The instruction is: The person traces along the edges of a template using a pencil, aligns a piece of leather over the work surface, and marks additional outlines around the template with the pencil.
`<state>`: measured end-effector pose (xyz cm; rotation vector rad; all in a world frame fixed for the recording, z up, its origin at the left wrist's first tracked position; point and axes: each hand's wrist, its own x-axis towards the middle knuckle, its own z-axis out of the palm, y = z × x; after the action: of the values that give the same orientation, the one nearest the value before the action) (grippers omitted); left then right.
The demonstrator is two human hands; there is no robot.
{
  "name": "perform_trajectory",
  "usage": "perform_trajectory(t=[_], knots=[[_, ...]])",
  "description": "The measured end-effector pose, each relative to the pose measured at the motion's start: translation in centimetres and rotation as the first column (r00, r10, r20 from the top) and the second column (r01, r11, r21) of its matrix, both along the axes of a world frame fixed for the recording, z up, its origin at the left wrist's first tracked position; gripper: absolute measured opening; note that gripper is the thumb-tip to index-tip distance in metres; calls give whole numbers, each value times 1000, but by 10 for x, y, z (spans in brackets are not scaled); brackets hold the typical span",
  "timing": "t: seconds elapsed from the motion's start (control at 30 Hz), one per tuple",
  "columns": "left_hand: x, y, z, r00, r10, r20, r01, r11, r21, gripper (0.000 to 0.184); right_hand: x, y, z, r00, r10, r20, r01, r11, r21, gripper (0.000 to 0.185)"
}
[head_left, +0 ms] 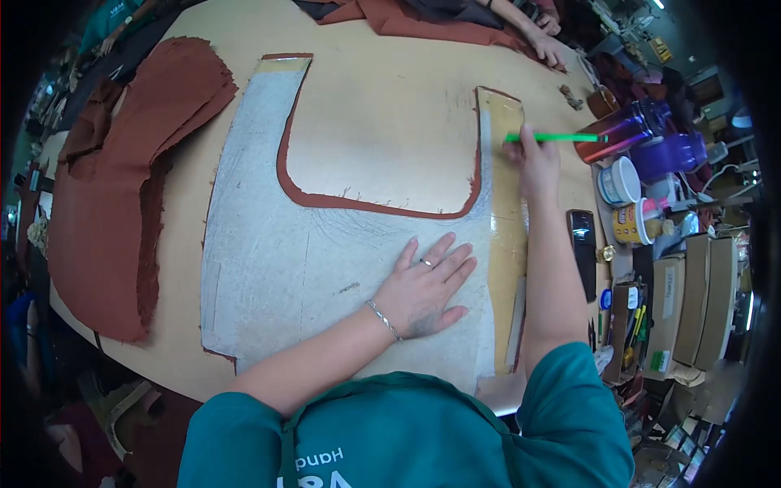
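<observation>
My left hand (425,291) lies flat with its fingers spread on a large grey-white pattern template (260,236). The template has a deep U-shaped cut-out at its far side and yellowish tape (508,195) down its right strip. Rust-red fabric (358,203) lies under it and shows as a narrow border around the cut-out, with frayed threads. At the upper right strip of the template, my right hand (538,167) is closed around a green pen (569,137). The pen points left, and whether its tip touches the fabric I cannot tell.
Folded rust-red fabric (106,211) lies at the left of the table (382,122). Another person's hand (547,47) rests by more fabric at the far edge. Along the right stand a bottle (610,134), white tubs (620,180), a phone (582,244) and a pen box (625,333).
</observation>
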<state>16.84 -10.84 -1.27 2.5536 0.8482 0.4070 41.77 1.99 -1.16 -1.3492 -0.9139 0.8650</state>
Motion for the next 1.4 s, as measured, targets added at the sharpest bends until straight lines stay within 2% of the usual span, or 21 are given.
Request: perform_trajectory(t=[0.07,0.1,0.13,0.2,0.27,0.33,0.4,0.47,0.53,0.57,0.7,0.8,0.9,1.0,1.07,1.23,1.33,1.37,1.4], knots=[[-5,6,-2,984,-44,173,61,994,-94,46,-2,-41,1,1000,16,-22,-17,999,-30,14],[-10,11,-2,964,-62,257,99,986,-134,42,-13,-61,7,998,-40,-49,39,999,-14,15],[-19,16,0,909,28,415,87,962,-257,37,-24,-78,12,992,-94,-80,95,996,1,16],[-46,31,3,726,259,638,120,865,-488,29,-37,-104,14,988,-84,-131,81,996,-27,17],[-90,54,5,684,298,666,-109,944,-311,21,-61,-111,14,990,-21,-140,12,998,-65,17],[-143,75,17,766,398,505,-288,915,-284,33,-100,-110,18,992,84,-93,-95,989,-115,17],[-178,85,18,843,455,288,-444,890,-105,45,-148,-95,17,964,231,-129,-234,972,-14,16],[-192,86,18,855,512,87,-517,855,45,58,-194,-69,14,926,373,-54,-373,928,20,15],[-186,81,15,824,560,-91,-545,826,143,73,-241,-41,1,924,381,-15,-378,922,84,13],[-185,82,5,798,564,-211,-556,825,104,87,-260,-28,-4,928,372,0,-370,922,117,13],[-180,81,6,781,580,-232,-555,814,171,90,-293,3,-21,957,239,161,-262,956,134,15],[-179,81,8,776,583,-240,-564,812,150,91,-297,4,-22,952,223,209,-245,966,87,15],[-178,82,7,759,593,-268,-575,804,150,90,-294,1,-23,984,177,8,-177,980,90,14],[-177,82,6,754,596,-276,-576,802,159,89,-297,1,-25,956,181,230,-214,969,125,14],[-176,81,9,752,598,-276,-583,800,145,89,-297,-3,-21,928,205,312,-240,967,80,15],[-175,81,9,747,604,-280,-584,796,159,90,-278,-42,8,753,274,598,-318,947,-33,13],[-175,82,8,747,604,-279,-584,796,161,90,-235,-63,16,673,288,681,-356,934,-42,11],[-175,81,9,746,601,-288,-580,798,163,90,-213,-67,15,659,320,681,-315,939,-136,11],[-175,81,10,744,599,-296,-578,799,167,90,-186,-73,13,742,347,574,-311,936,-164,11]])
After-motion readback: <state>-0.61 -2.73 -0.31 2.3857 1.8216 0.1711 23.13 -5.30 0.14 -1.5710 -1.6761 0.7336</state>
